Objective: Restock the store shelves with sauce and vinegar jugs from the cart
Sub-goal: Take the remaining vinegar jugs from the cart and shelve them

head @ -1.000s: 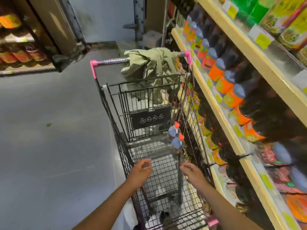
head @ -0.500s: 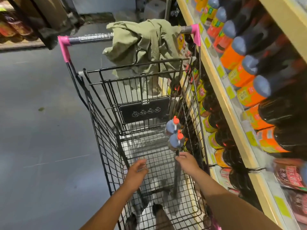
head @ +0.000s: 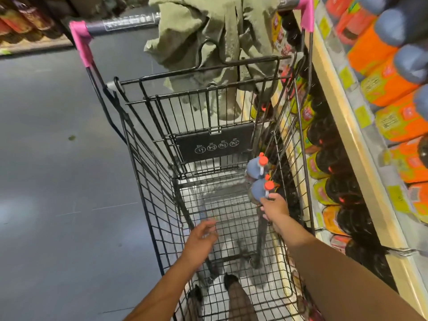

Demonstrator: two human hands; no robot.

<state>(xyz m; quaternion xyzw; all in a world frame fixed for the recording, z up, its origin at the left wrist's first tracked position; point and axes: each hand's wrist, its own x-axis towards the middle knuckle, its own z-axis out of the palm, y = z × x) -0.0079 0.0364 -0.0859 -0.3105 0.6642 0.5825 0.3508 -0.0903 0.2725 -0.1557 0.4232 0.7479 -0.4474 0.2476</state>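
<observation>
Shopping cart [head: 148, 181] of black wire seen from above, standing close alongside store shelving [head: 335, 107] on the person's right. Against the basket's right wall, a nearer jug [head: 257, 189] and a farther jug [head: 254, 167], both of dark liquid with orange-red caps, stand upright, one just behind the other. The right hand [head: 275, 207] reaches into the basket from the near end, and its fingertips [head: 265, 200] are on the nearer jug just below the cap; whether they have closed around its handle cannot be told. The left hand [head: 202, 237], blurred, hovers over the middle of the basket with fingers loosely spread, holding nothing. A crumpled green cloth [head: 208, 31] hangs over the cart's pink-ended push bar [head: 120, 23] at the far end. The shelving carries rows of dark jugs with orange labels [head: 375, 52] above and yellow-labelled jugs [head: 324, 144] below. Grey floor [head: 58, 170] lies to the left
</observation>
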